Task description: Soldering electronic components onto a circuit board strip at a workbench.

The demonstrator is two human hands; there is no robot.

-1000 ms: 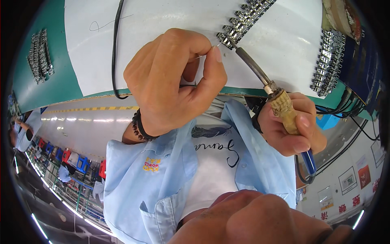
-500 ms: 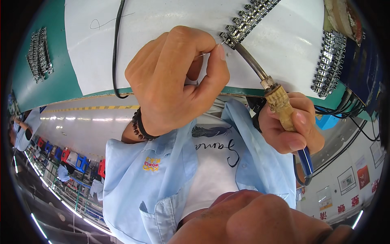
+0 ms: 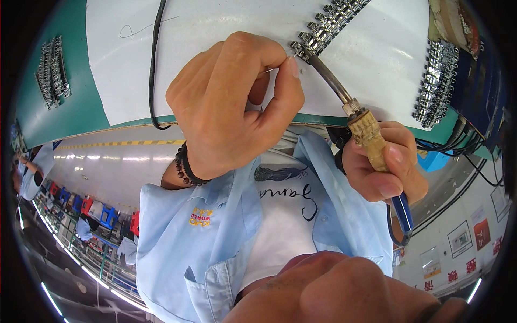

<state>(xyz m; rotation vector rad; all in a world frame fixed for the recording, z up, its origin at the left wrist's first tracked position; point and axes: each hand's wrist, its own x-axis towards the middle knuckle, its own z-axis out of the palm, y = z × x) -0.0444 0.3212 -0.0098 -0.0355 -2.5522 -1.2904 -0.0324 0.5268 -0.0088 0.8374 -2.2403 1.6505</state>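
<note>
Between thumb and forefinger, my left hand (image 3: 231, 105) pinches a thin solder wire (image 3: 270, 70), whose end points at a row of small metal connectors (image 3: 335, 26). My right hand (image 3: 390, 167) is closed round the handle of a soldering iron (image 3: 370, 137). The iron's metal shaft slants up and left, and its tip is at the near end of the connector row, close to the wire's end. Whether the tip and the wire touch is too small to tell. The row lies slanted on a white sheet (image 3: 215, 19).
More metal connector rows lie at the left on the green table (image 3: 70, 124) and at the right (image 3: 437, 81). A black cable (image 3: 154, 64) crosses the sheet left of my left hand. A dark blue box (image 3: 479, 91) and black cables (image 3: 458, 145) are at the far right.
The soldering iron and my right hand have shifted very slightly up and left. My left hand and the connector row look almost the same.
</note>
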